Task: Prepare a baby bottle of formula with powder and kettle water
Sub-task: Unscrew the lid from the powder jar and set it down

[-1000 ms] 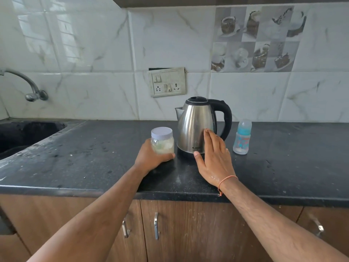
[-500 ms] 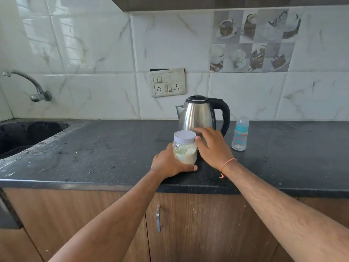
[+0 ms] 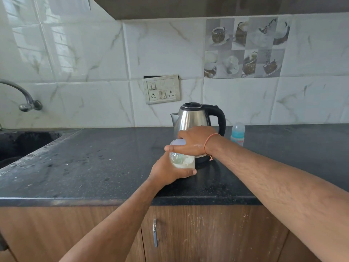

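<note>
The powder jar (image 3: 182, 160) is standing on the counter (image 3: 94, 167) just before the kettle (image 3: 192, 118) — left hand (image 3: 168, 172) gripping its base, right hand (image 3: 192, 141) curling over its lid (image 3: 178, 142). The baby bottle (image 3: 237, 134) is sitting right of the kettle.

Two bare forearms are seen, with no sleeves reaching into view. A thin orange thread bracelet (image 3: 207, 143) is worn around the right wrist, with a short knotted end hanging below it. Dark hair is seen along the right forearm (image 3: 273, 186).
</note>
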The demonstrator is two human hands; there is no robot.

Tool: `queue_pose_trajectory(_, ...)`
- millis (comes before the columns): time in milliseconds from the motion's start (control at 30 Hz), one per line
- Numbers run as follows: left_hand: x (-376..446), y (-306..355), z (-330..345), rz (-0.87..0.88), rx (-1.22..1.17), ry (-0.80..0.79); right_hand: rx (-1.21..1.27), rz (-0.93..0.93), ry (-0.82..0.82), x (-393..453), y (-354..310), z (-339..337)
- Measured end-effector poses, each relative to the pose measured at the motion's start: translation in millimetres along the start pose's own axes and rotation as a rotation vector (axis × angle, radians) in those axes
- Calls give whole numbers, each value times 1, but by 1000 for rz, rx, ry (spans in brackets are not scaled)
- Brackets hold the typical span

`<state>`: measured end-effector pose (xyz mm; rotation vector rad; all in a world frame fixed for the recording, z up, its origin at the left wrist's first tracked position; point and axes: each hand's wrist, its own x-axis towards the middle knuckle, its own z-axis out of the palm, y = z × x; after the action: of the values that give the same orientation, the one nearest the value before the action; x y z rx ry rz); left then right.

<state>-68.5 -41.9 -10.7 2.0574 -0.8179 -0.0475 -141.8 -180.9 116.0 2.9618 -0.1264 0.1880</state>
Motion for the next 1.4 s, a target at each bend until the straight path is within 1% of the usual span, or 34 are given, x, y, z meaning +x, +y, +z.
queue_pose_trajectory(267,3,0,0,-48,18,15,-17,-171,-19,13,10,3)
queue_pose_trajectory(400,1,0,0,-71,8,17,-17,-201,-60,18,11,1)
queue_pose_trajectory(533,3,1,-5,-44,-21,-47,8,-259,-101,21,17,2)
queue_pose_trajectory(633,3,2,-5,-6,-28,-104,35,-285,-202,20,21,-5)
queue_pose_trajectory(700,3,1,-4,3,-29,-97,39,-298,-299,24,21,-16)
queue_pose_trajectory(800,0,-1,-1,0,-28,-77,109,-300,-457,33,21,-29)
queue_pose_trajectory(867,-3,-3,1,-17,-34,-52,151,-262,-513,35,19,-35)
queue_pose_trajectory(933,-6,-4,4,-33,-32,-22,135,-227,-444,34,15,-39)
queue_pose_trajectory(1000,-8,-5,6,-17,-30,-8,36,-195,-310,27,9,-43)
queue_pose_trajectory(1033,-9,-4,6,-14,-32,-6,-33,-175,-262,23,6,-44)
queue_pose_trajectory(1067,-10,-4,5,-15,-35,-5,-89,-157,-250,20,4,-45)
queue_pose_trajectory(1133,-9,-5,5,-19,-36,-7,-80,-174,-289,20,2,-45)
queue_pose_trajectory(1267,-8,-6,5,-42,-34,-12,85,-179,-432,16,8,-53)
queue_pose_trajectory(1333,-8,-6,5,-47,-28,-13,71,-157,-416,14,5,-53)
queue_pose_trajectory(1400,-8,-5,6,-40,-26,-13,6,-125,-356,12,-1,-50)
